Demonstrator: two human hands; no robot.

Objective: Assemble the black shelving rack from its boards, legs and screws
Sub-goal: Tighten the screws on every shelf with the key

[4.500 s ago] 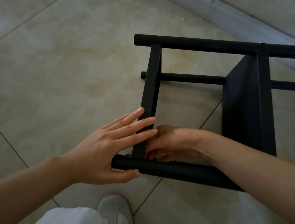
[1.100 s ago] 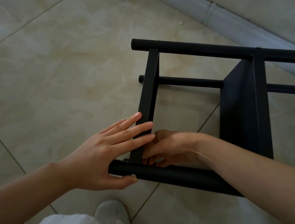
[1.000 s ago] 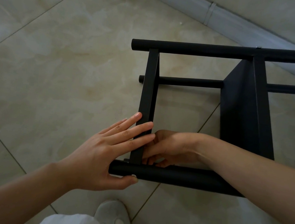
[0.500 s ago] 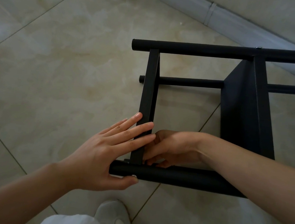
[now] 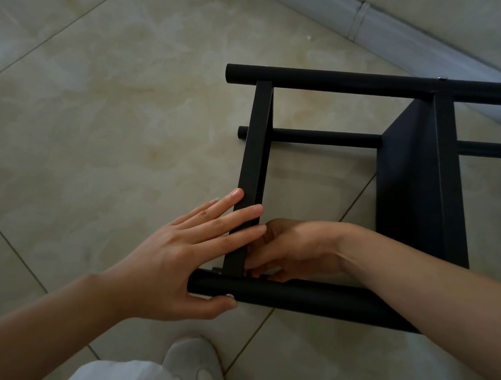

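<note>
The black metal shelving rack (image 5: pixel 400 182) lies on its side on the beige tiled floor (image 5: pixel 103 104), filling the frame from about twelve to four o'clock. Three round black legs show as horizontal tubes: the far one at the top, a lower one behind it, and the near black leg tube (image 5: pixel 293 297) closest to the person. A wide black shelf board (image 5: pixel 413 177) at three o'clock is already fixed between the legs; a silver screw head (image 5: pixel 442 78) glints where it meets the far leg. The narrow black end board (image 5: pixel 253 171) runs from the far leg down to the near one, and the work sits at its lower corner. There the left hand (image 5: pixel 172 262) lies flat, fingers straight across the board's edge and thumb under the leg tube, bracing the joint. The right hand (image 5: pixel 292 251) reaches inside the frame behind that board, fingers curled toward the corner; what they pinch, if anything, cannot be told, since the fingertips are hidden. By the look of it this corner fastening is in hand, with much of the frame together. At six o'clock a white trouser leg (image 5: pixel 115 377) and grey shoe (image 5: pixel 194 368) show; a pale skirting board (image 5: pixel 386 30) crosses at one o'clock.
</note>
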